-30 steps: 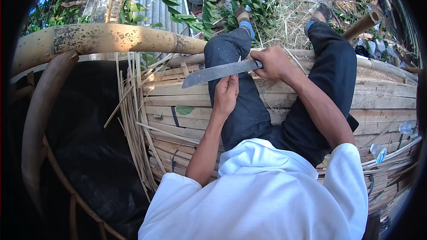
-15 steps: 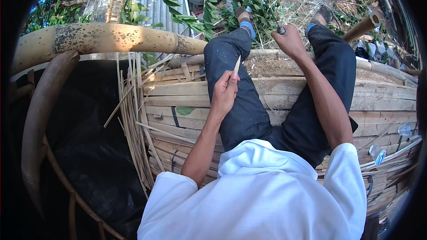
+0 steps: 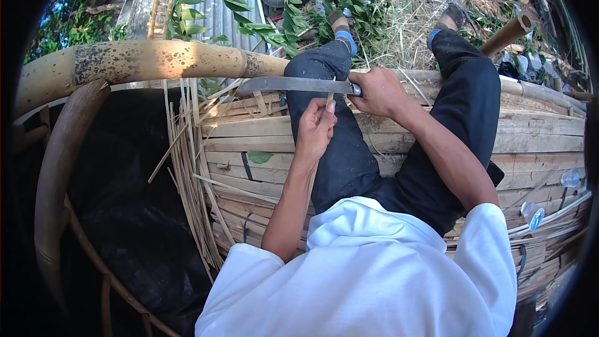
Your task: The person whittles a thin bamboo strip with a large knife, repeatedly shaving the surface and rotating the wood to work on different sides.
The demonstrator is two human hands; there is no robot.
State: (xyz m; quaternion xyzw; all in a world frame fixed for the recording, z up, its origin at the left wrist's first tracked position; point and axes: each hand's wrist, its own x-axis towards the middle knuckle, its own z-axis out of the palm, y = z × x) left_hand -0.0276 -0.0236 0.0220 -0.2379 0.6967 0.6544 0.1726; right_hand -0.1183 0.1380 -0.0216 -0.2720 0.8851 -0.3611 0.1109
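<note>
My left hand (image 3: 316, 126) is closed around a thin pale bamboo strip (image 3: 330, 98) above my left thigh. The strip's tip points up past my fingers, and its lower part runs back along my forearm. My right hand (image 3: 377, 92) is wrapped round the handle of a long knife (image 3: 293, 84). The blade lies level, pointing left, and crosses the strip's tip just above my left fingers. Whether blade and strip touch, I cannot tell.
I sit on a bamboo slat platform (image 3: 536, 126). Thin bamboo strips (image 3: 190, 181) lie on the left beside a thick curved bamboo pole (image 3: 156, 59). Plastic cups (image 3: 532, 214) are at the right. Leafy branches (image 3: 355, 0) and dry grass lie past my feet.
My right hand has come down and left, and the knife blade has swung from pointing away to lying level across the strip. My left hand has barely moved.
</note>
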